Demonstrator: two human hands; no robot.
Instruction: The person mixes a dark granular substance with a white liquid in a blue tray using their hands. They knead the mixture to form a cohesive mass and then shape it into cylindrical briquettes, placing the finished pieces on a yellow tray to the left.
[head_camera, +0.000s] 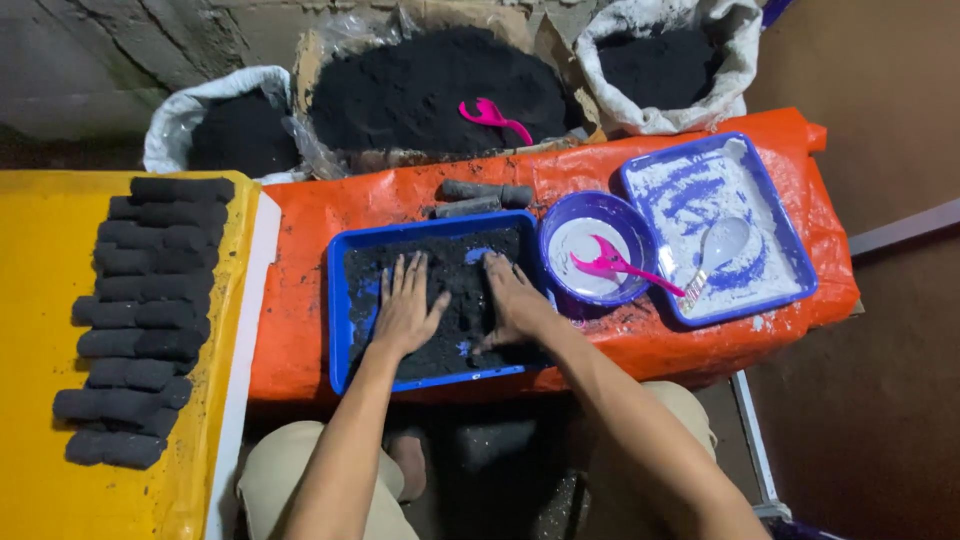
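Both hands pressed flat, fingers spread, on black powder (455, 300) in a blue tray (340, 310): left hand (405, 310), right hand (515, 300). Beside it stood a bowl (560, 215) with a pink scoop (610, 265) and a second tray (785, 235) of white powder. Black logs (140, 315) lay left on yellow sheet (30, 330). Beyond, sacks (180, 115) held more powder.

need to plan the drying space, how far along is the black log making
Done: many black logs lie in rows on the yellow sheet, and two more logs above the blue tray. In hand: left hand and right hand press black mix in that tray. Left: the heap and two sacks hold plenty of powder.
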